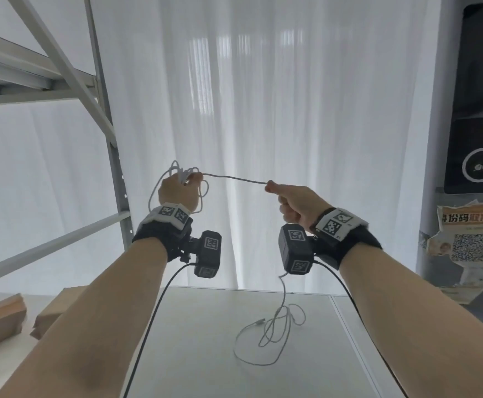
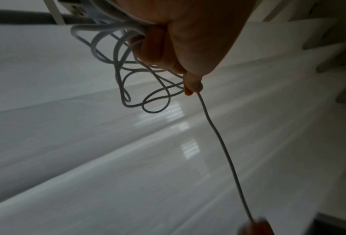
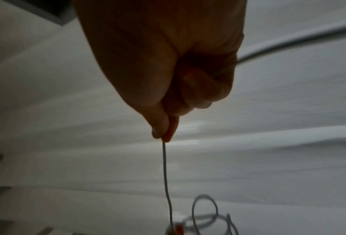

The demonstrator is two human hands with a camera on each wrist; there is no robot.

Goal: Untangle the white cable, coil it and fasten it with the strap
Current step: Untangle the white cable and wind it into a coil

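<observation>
A thin, round-sectioned white cable (image 1: 234,178) with a smooth, slightly kinked sheath is held up in the air between both hands, above the far edge of a smooth, pale grey counter (image 1: 200,334). A bundle of loose, irregular loops is gripped in the curled fingers of the left hand (image 1: 178,193), the loops hanging beside and below the wrist. From that hand's pinched fingertips a nearly straight span is stretched sideways, its long axis roughly level and sagging a little towards the right. The other end of that span is pinched between thumb and forefinger of the right hand (image 1: 294,203), whose remaining fingers are curled in. Below the right wrist the rest of the cable is dropped to the counter, where it is spread in tangled open loops near the right edge. Behind the hands a pleated, translucent white curtain (image 1: 263,96) is hung.
</observation>
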